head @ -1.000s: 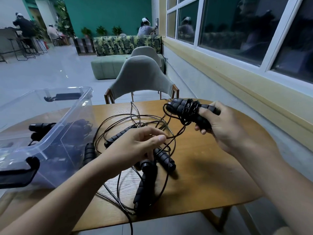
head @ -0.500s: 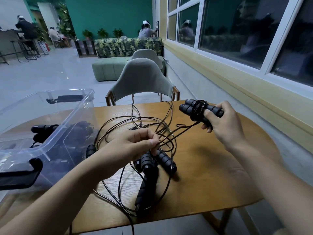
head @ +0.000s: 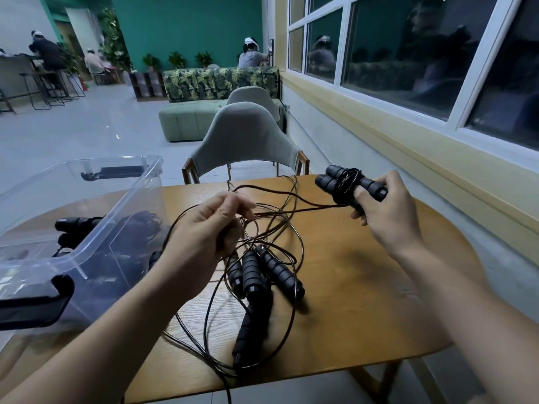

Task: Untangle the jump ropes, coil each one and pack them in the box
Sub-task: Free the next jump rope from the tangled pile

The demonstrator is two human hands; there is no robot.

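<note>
Stretching from the paired handles, which the right hand holds in a closed grip, a cord runs left and slightly down to the left hand, whose grip pinches it above the tangle on the bench; the box stands further left.

2 bare forearms, extended forward. Left hand: pinching thin black rope cord. Right hand: gripping 2 cord-wrapped black foam handles.
</note>
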